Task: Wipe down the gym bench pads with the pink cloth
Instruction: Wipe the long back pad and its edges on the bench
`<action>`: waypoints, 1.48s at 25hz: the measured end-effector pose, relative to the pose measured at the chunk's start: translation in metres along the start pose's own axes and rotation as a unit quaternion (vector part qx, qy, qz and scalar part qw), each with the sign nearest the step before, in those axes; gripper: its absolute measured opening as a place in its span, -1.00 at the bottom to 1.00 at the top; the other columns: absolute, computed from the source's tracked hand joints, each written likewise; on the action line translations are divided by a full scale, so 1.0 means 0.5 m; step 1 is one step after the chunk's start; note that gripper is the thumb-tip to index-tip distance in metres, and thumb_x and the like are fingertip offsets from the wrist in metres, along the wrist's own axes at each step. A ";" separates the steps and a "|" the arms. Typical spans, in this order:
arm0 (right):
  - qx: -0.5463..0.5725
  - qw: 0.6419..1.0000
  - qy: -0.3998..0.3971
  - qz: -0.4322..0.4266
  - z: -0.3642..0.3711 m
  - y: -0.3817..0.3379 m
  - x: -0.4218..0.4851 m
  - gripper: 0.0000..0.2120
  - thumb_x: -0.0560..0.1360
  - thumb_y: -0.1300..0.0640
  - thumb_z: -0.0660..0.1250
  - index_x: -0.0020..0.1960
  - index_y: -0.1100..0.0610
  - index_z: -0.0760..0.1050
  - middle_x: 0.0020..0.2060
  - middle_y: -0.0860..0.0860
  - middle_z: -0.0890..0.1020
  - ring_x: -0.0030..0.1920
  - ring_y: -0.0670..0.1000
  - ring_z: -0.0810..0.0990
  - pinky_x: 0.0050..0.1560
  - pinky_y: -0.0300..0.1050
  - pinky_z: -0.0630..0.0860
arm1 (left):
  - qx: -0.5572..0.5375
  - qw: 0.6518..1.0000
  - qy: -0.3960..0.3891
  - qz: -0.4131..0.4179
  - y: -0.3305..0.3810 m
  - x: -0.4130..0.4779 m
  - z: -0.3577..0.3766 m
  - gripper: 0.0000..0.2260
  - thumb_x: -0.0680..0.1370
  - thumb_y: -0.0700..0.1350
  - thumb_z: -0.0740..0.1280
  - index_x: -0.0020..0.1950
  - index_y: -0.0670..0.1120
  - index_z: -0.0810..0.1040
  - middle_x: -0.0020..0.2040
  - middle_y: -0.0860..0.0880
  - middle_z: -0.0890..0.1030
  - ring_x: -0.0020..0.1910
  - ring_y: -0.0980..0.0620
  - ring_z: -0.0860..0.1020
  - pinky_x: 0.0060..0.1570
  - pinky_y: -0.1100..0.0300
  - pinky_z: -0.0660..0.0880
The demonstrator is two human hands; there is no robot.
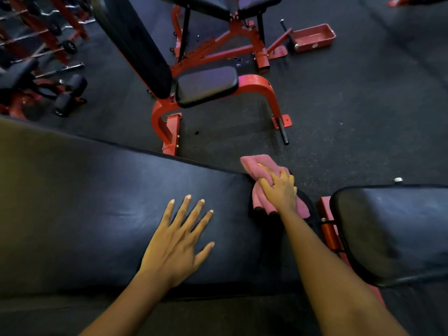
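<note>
A long black bench pad fills the lower left of the head view. A smaller black seat pad sits to its right across a gap with the red frame showing. My left hand lies flat on the long pad with fingers spread. My right hand grips the bunched pink cloth and holds it against the far right corner of the long pad, where the cloth drapes over the pad's end.
A second red-framed bench with black pads stands on the dark rubber floor just beyond. A red rack with barbells is at the far left. A red tray-like foot lies at the upper right.
</note>
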State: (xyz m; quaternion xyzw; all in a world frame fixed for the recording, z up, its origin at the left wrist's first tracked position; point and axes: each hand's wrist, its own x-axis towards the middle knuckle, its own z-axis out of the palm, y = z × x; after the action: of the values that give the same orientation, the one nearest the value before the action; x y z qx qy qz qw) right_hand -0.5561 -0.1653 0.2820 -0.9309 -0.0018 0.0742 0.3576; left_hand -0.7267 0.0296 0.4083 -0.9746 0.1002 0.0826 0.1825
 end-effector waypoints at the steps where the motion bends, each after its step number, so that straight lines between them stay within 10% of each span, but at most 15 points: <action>1: 0.010 1.000 0.004 0.024 -0.003 0.001 0.008 -0.57 0.49 -0.07 0.09 0.35 -0.21 0.35 0.34 0.09 0.33 0.29 0.16 0.27 0.27 0.16 0.26 | 0.003 1.000 0.004 0.000 0.000 0.002 0.001 -0.38 0.57 0.23 -0.20 0.39 -0.06 0.37 0.38 -0.13 0.42 0.40 -0.20 0.33 0.31 -0.18 0.16; 9: -0.020 0.996 0.020 -0.088 0.032 -0.005 -0.327 -0.50 0.42 -0.10 0.12 0.36 -0.21 0.31 0.29 0.08 0.44 0.28 0.16 0.36 0.25 0.15 0.32 | 0.021 1.000 -0.001 -0.003 0.000 0.007 -0.009 -0.43 0.50 0.23 0.00 0.38 -0.04 0.40 0.37 -0.12 0.44 0.39 -0.20 0.35 0.31 -0.17 0.14; 12: -0.049 0.976 0.032 0.210 0.027 -0.009 -0.338 -0.66 0.46 0.04 0.19 0.20 -0.07 0.55 0.13 0.04 0.58 0.18 0.12 0.39 0.18 -0.05 0.40 | -0.004 1.000 -0.018 -0.017 0.013 0.011 -0.023 -0.43 0.48 0.24 0.02 0.34 -0.04 0.45 0.34 -0.12 0.48 0.36 -0.18 0.40 0.29 -0.14 0.14; 15: 0.010 0.989 0.030 -0.147 0.035 0.080 -0.362 -0.56 0.42 -0.06 0.17 0.31 -0.20 0.36 0.22 0.06 0.49 0.23 0.08 0.37 0.23 0.01 0.24 | -0.046 0.999 -0.019 0.000 0.072 0.039 -0.022 -0.44 0.47 0.22 0.04 0.31 -0.06 0.48 0.31 -0.12 0.51 0.31 -0.15 0.46 0.26 -0.08 0.18; 17: 0.054 0.984 0.000 -0.172 -0.003 0.114 -0.329 -0.53 0.41 -0.10 0.14 0.33 -0.28 0.29 0.23 0.06 0.47 0.21 0.09 0.38 0.18 0.02 0.27 | -0.061 0.998 -0.014 0.023 0.120 0.071 -0.008 -0.44 0.48 0.22 0.03 0.31 -0.06 0.48 0.29 -0.10 0.52 0.30 -0.12 0.47 0.31 -0.09 0.29; 29: 0.039 0.995 -0.050 0.082 0.001 0.301 0.027 -0.32 0.31 -0.26 -0.12 0.40 -0.21 0.28 0.35 0.14 0.35 0.31 0.19 0.30 0.31 0.10 0.27 | -0.024 0.996 -0.021 0.082 0.233 0.190 0.075 -0.40 0.50 0.26 0.01 0.39 -0.05 0.39 0.39 -0.15 0.41 0.41 -0.19 0.32 0.32 -0.21 0.13; 37: 0.166 0.966 -0.103 0.170 -0.007 0.340 0.043 -0.51 0.56 -0.12 0.17 0.46 -0.11 0.20 0.35 0.12 0.41 0.33 0.19 0.38 0.30 0.03 0.30 | -0.009 0.996 -0.046 0.081 0.232 0.188 0.077 -0.36 0.55 0.27 -0.19 0.43 -0.06 0.33 0.43 -0.15 0.33 0.45 -0.19 0.24 0.36 -0.22 0.11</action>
State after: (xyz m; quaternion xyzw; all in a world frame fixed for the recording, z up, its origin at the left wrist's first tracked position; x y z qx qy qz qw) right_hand -0.5428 -0.2930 0.1686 -0.8325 0.1324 0.2287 0.4870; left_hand -0.6670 -0.0777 0.3150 -0.9600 0.1700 0.1428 0.1706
